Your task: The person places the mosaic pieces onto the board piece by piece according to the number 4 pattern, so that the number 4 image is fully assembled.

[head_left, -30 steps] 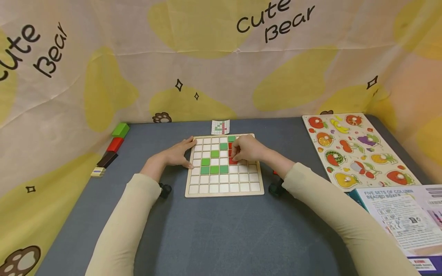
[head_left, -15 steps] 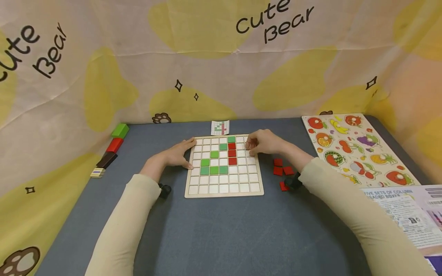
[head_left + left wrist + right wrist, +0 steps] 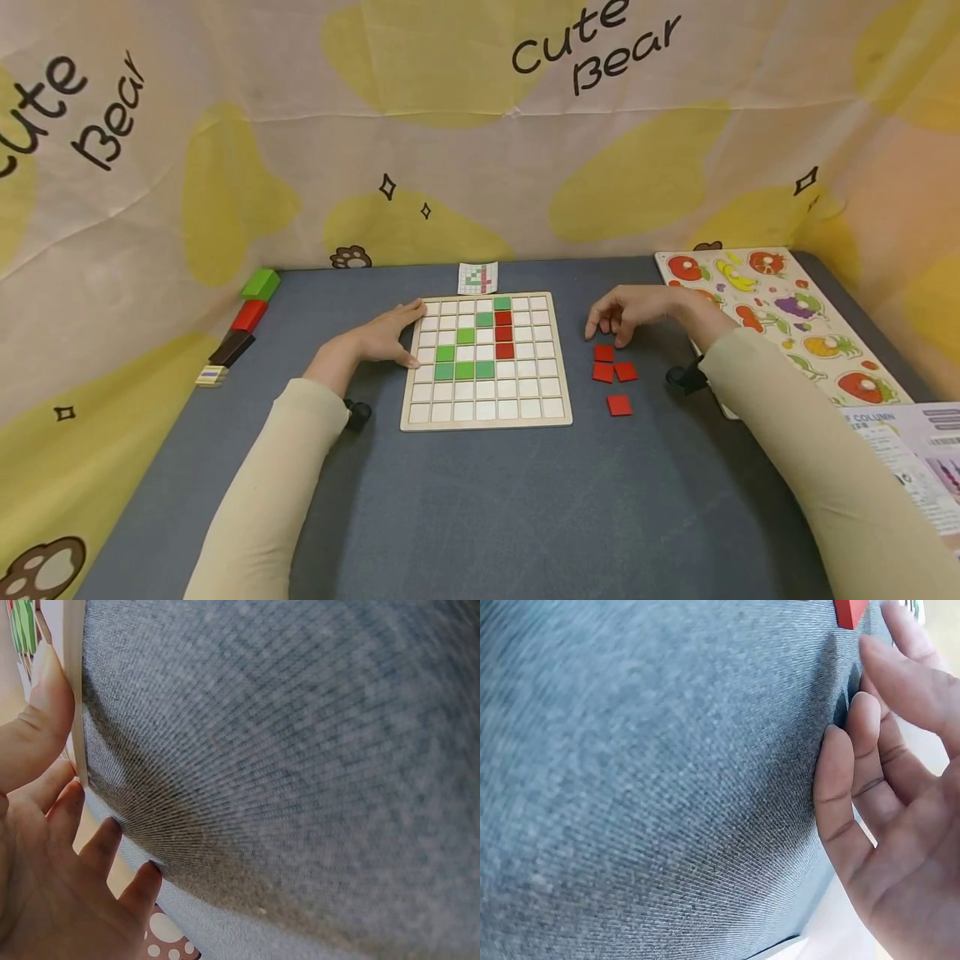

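A wooden grid board (image 3: 486,422) lies in the middle of the table, filled with white, green and red square tiles. Three red tiles (image 3: 504,333) stand in one column under a green tile (image 3: 502,303). My left hand (image 3: 381,335) rests against the board's left edge, fingers spread. In the left wrist view its thumb (image 3: 45,712) lies on the rim. My right hand (image 3: 637,310) is over the table right of the board with loosely bent fingers and nothing in them. Just below its fingertips lie several loose red tiles (image 3: 603,372); one red tile (image 3: 849,611) shows in the right wrist view.
A small pattern card (image 3: 477,277) lies behind the board. Green, red, black and pale stacks (image 3: 250,315) line the table's left side. At the right are a fruit puzzle board (image 3: 806,337) and a printed box (image 3: 911,450), both partly covered by the right arm.
My right hand has left the red column on the board and moved right, over the loose red tiles, which now show. My left hand has stayed at the board's edge.
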### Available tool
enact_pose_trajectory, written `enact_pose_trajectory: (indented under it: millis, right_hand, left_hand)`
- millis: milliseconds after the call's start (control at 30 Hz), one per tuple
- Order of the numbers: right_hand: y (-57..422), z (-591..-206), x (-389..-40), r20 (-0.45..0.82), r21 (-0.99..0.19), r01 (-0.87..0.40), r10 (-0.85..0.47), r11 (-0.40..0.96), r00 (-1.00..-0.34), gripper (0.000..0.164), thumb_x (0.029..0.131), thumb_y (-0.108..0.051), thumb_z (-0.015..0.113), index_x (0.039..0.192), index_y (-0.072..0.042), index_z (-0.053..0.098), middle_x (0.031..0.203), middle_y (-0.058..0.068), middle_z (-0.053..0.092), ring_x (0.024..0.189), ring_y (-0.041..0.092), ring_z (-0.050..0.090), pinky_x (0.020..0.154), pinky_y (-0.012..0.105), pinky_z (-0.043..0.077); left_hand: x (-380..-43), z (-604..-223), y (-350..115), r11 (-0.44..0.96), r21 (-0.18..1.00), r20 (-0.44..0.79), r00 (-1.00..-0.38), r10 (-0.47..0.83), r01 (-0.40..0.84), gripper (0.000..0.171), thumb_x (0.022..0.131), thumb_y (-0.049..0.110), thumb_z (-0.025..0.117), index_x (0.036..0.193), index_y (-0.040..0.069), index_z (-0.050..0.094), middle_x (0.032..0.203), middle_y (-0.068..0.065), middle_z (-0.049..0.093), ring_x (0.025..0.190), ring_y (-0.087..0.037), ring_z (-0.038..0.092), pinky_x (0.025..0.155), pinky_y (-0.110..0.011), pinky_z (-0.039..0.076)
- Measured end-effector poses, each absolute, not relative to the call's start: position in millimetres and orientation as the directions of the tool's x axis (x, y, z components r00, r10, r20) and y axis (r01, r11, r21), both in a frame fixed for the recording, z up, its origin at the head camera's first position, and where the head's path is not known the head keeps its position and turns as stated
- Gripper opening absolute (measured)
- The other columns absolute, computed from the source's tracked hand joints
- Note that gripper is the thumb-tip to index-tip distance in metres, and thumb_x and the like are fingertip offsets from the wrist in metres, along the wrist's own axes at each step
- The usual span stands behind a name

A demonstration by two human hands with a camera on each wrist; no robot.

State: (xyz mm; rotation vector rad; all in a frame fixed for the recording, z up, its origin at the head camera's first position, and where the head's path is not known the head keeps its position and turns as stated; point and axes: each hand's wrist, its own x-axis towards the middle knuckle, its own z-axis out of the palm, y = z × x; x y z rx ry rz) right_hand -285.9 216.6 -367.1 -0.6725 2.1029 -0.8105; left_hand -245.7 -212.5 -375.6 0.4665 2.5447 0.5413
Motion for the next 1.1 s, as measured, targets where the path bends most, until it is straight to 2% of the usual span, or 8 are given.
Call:
enact_pose_trajectory:
  millis: [200, 367, 567, 700, 833, 1100]
  right_hand:
    - [212.8, -368.3, -282.9, -0.453, -0.692, -0.277, -0.699, 0.667, -0.553, 0.038, 0.072, 0.005, 0.079, 0.109, -0.001, 0.074, 0.102, 0.013, 0.053, 0.092, 0.019, 0.043, 0.069, 0.022, 0.042]
    - [207.9, -369.2, -279.3, -0.430, -0.646, -0.338, -0.692, 0.684, -0.580, 0.031, 0.071, 0.001, 0.082, 0.100, -0.005, 0.074, 0.096, 0.013, 0.052, 0.088, 0.019, 0.044, 0.067, 0.025, 0.041]
    - [203.7, -367.0, -276.9, -0.396, -0.562, -0.364, -0.628, 0.743, -0.670, 0.026, 0.070, -0.004, 0.085, 0.089, -0.008, 0.067, 0.085, 0.007, 0.056, 0.078, 0.017, 0.049, 0.067, 0.027, 0.041]
    - [197.6, -362.0, -276.8, -0.345, -0.521, -0.370, -0.586, 0.770, -0.734, 0.022, 0.073, -0.010, 0.084, 0.079, -0.008, 0.063, 0.076, 0.002, 0.058, 0.072, 0.016, 0.050, 0.067, 0.027, 0.040]
    - [184.0, -356.4, -275.0, -0.277, -0.560, -0.369, -0.587, 0.742, -0.760, 0.017, 0.079, -0.013, 0.081, 0.082, -0.009, 0.065, 0.074, 0.001, 0.059, 0.070, 0.015, 0.051, 0.065, 0.027, 0.041]
    - [135.5, -354.8, -259.8, -0.165, -0.690, -0.343, -0.599, 0.638, -0.783, 0.015, 0.083, -0.015, 0.078, 0.093, -0.010, 0.068, 0.074, 0.001, 0.065, 0.067, 0.015, 0.057, 0.063, 0.025, 0.043]
  left_hand:
    - [-244.7, -374.9, -212.4, 0.861, 0.460, -0.390, -0.822, 0.416, 0.217, 0.101, 0.084, 0.022, 0.077, 0.160, 0.008, 0.012, 0.169, -0.012, 0.000, 0.155, -0.042, -0.003, 0.124, -0.062, 0.007]
    - [-244.4, -374.3, -212.4, 0.861, 0.458, -0.387, -0.822, 0.417, 0.221, 0.101, 0.084, 0.022, 0.077, 0.160, 0.007, 0.012, 0.169, -0.013, 0.000, 0.155, -0.043, -0.002, 0.124, -0.062, 0.007]
    - [-246.5, -376.7, -213.6, 0.861, 0.451, -0.381, -0.821, 0.424, 0.236, 0.101, 0.084, 0.022, 0.077, 0.160, 0.007, 0.011, 0.169, -0.014, 0.000, 0.155, -0.043, -0.002, 0.124, -0.063, 0.006]
    - [-247.2, -377.5, -213.7, 0.860, 0.449, -0.378, -0.820, 0.430, 0.243, 0.101, 0.084, 0.022, 0.077, 0.160, 0.006, 0.012, 0.169, -0.014, 0.001, 0.155, -0.044, -0.001, 0.124, -0.062, 0.007]
    - [-246.4, -376.6, -213.6, 0.858, 0.450, -0.376, -0.819, 0.433, 0.247, 0.101, 0.084, 0.022, 0.077, 0.159, 0.006, 0.012, 0.169, -0.015, 0.001, 0.155, -0.044, -0.001, 0.124, -0.062, 0.007]
    - [-245.6, -375.0, -213.0, 0.855, 0.457, -0.377, -0.817, 0.437, 0.246, 0.102, 0.084, 0.021, 0.077, 0.160, 0.006, 0.011, 0.169, -0.016, 0.000, 0.154, -0.044, -0.002, 0.124, -0.062, 0.007]
